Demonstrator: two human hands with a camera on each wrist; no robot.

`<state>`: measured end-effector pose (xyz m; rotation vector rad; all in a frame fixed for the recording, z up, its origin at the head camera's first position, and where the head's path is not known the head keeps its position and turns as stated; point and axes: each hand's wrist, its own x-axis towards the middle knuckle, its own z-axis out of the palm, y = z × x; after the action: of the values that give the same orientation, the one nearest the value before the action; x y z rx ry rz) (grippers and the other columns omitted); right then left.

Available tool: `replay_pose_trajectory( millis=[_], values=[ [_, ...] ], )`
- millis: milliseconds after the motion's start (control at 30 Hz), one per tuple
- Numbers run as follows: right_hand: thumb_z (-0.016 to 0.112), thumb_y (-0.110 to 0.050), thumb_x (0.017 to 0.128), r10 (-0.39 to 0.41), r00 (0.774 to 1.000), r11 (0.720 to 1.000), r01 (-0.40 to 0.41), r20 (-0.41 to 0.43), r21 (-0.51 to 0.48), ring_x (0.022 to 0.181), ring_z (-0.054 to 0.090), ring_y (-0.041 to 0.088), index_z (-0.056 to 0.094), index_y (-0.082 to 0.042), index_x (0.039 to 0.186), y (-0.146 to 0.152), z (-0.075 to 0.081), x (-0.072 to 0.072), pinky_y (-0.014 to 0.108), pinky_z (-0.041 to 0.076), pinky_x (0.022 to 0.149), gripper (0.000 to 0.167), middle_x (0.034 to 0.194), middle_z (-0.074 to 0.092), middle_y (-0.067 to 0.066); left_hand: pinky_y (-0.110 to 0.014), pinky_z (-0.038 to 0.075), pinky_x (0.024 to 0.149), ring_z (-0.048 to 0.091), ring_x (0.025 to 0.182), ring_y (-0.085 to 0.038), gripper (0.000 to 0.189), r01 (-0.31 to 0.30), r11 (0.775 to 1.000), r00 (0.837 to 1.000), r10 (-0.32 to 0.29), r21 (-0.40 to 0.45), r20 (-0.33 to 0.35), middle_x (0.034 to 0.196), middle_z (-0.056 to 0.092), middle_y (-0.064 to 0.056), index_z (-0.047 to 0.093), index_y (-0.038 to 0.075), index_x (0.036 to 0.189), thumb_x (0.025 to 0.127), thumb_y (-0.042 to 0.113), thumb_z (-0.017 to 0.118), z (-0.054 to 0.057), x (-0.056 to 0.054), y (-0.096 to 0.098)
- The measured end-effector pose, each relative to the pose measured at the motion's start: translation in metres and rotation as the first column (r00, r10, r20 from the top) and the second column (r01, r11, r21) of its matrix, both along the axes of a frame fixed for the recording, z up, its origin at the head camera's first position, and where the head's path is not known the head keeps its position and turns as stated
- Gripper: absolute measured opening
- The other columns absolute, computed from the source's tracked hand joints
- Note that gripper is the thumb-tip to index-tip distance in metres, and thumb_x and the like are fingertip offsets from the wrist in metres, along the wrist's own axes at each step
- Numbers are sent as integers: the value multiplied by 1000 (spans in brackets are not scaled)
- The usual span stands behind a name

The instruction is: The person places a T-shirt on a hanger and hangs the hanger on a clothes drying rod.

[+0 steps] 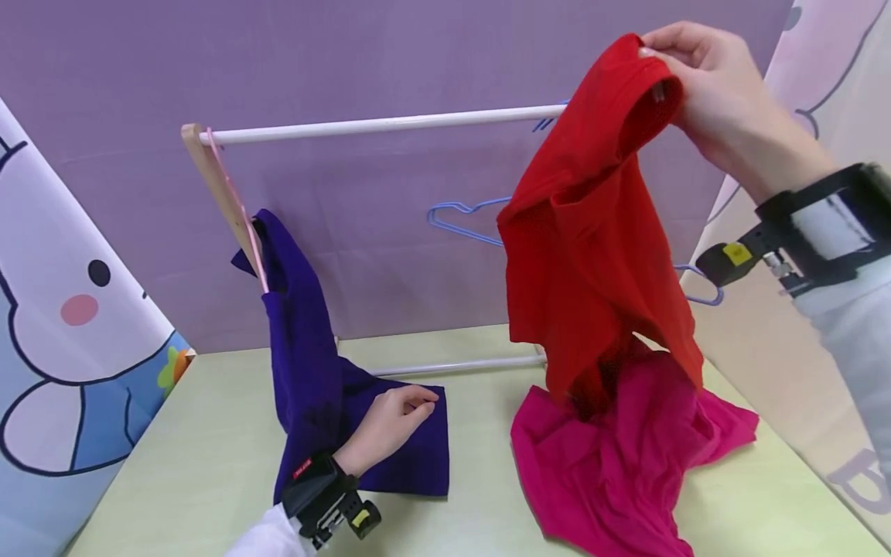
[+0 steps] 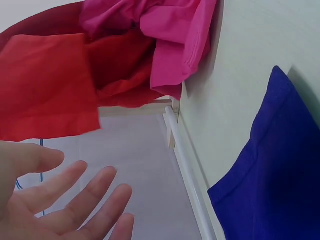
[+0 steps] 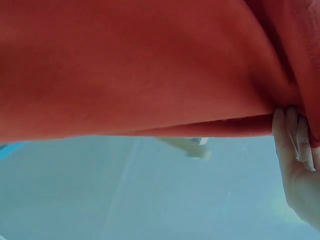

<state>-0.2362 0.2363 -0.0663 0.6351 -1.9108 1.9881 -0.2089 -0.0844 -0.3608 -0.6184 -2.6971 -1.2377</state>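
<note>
My right hand is raised at the upper right and pinches the edge of a red garment. The garment hangs down in folds, with a pale label inside its opening. In the right wrist view the red cloth fills the upper half, with the fingers at its edge. My left hand is low, in front of a dark blue-purple garment, and holds nothing. Its fingers are spread loosely in the left wrist view. A pink hanger carries the blue-purple garment, whose lower part spreads towards the table.
A rack with a white rail and wooden side post stands at the back. Blue hangers hang from it, partly behind the red cloth. A crumpled magenta garment lies on the pale green table, front right.
</note>
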Motion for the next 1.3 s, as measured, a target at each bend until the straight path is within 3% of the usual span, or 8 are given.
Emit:
replay_pose_trajectory(
  millis=[167, 300, 433, 600, 733, 800, 1067, 1300],
  values=[
    [68, -18, 73, 26, 999, 1000, -26, -37, 4, 89, 55, 16, 54, -7, 117, -16, 17, 5, 19, 48, 70, 48, 108, 52, 9, -24, 44, 61, 57, 67, -13, 16, -17, 1000, 1000, 17, 16, -4, 83, 65, -6, 65, 4, 96, 82, 6, 58, 2, -4, -2],
    [67, -16, 74, 79, 997, 997, -79, -14, 9, 86, 56, 18, 52, -5, 117, -28, 12, 8, 20, 48, 70, 47, 105, 54, 10, -26, 44, 62, 57, 69, -14, 19, -51, 997, 999, 50, 55, 13, 82, 64, -6, 63, 3, 101, 83, 6, 58, 4, -6, -3],
    [63, -14, 80, 149, 988, 987, -151, 34, 60, 80, 57, 18, 50, -2, 114, -44, -5, 8, 19, 49, 69, 38, 99, 56, 11, -31, 46, 67, 59, 74, -18, 31, -90, 985, 996, 90, 146, 6, 85, 64, -7, 55, 2, 114, 84, 9, 59, 7, -8, -6],
    [52, -12, 89, 133, 981, 968, -159, 140, 194, 70, 57, 11, 50, 1, 108, -67, -33, 2, 19, 48, 63, 24, 88, 59, 5, -37, 47, 75, 60, 85, -24, 53, -99, 963, 995, 101, 253, 2, 102, 60, -11, 38, 5, 129, 83, 16, 62, 14, -11, -5],
    [46, -13, 92, 81, 976, 919, -152, 201, 365, 71, 58, 9, 47, 2, 112, -78, -60, -6, 20, 48, 65, 25, 85, 60, 1, -40, 46, 78, 58, 92, -26, 64, -82, 947, 996, 84, 311, 7, 113, 53, -13, 29, 7, 133, 81, 17, 64, 18, -11, -1],
    [45, -13, 92, 91, 969, 897, -181, 231, 403, 74, 59, 11, 46, 2, 114, -82, -72, -9, 21, 49, 67, 26, 86, 60, 3, -42, 45, 80, 57, 94, -27, 65, -79, 939, 996, 84, 336, -1, 116, 50, -14, 28, 8, 133, 80, 16, 65, 21, -11, 2],
    [44, -12, 93, 144, 914, 903, -278, 379, 328, 67, 58, 9, 45, 2, 113, -94, -103, -19, 20, 49, 62, 25, 82, 59, 0, -44, 41, 82, 47, 100, -29, 63, -65, 926, 988, 110, 371, -104, 122, 41, -14, 32, 10, 133, 80, 17, 65, 39, -7, 18],
    [43, -11, 93, 168, 873, 897, -328, 458, 297, 63, 56, 8, 44, 3, 115, -99, -127, -24, 21, 48, 60, 26, 79, 59, -2, -40, 41, 85, 47, 102, -23, 60, 26, 933, 966, 68, 360, -248, 117, 44, -10, 40, 11, 129, 77, 13, 69, 50, -5, 37]
  ],
)
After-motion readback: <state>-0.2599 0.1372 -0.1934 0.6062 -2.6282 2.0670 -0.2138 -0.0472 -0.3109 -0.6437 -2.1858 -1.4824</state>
